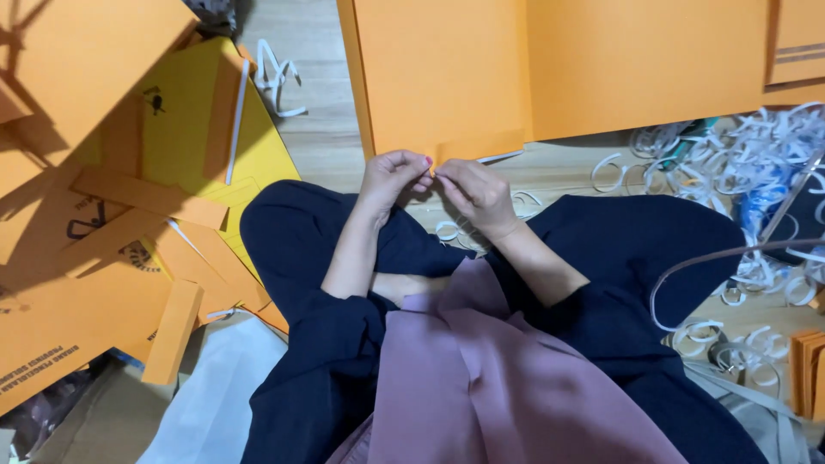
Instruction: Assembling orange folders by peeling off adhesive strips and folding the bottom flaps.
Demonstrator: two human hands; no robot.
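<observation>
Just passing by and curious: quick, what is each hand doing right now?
Left hand: closed, fingertips pinching the lower edge of the orange card sheet.
Right hand: closed, pinching the same edge beside it.

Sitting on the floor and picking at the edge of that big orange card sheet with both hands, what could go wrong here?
The left hand and right hand pinch at the bottom edge of the large orange card sheet; a hard tug might tear or crease it. A stiff card edge could also nick a fingertip. The curled white paper strips heaped on the wooden floor could be slippery underfoot.
</observation>
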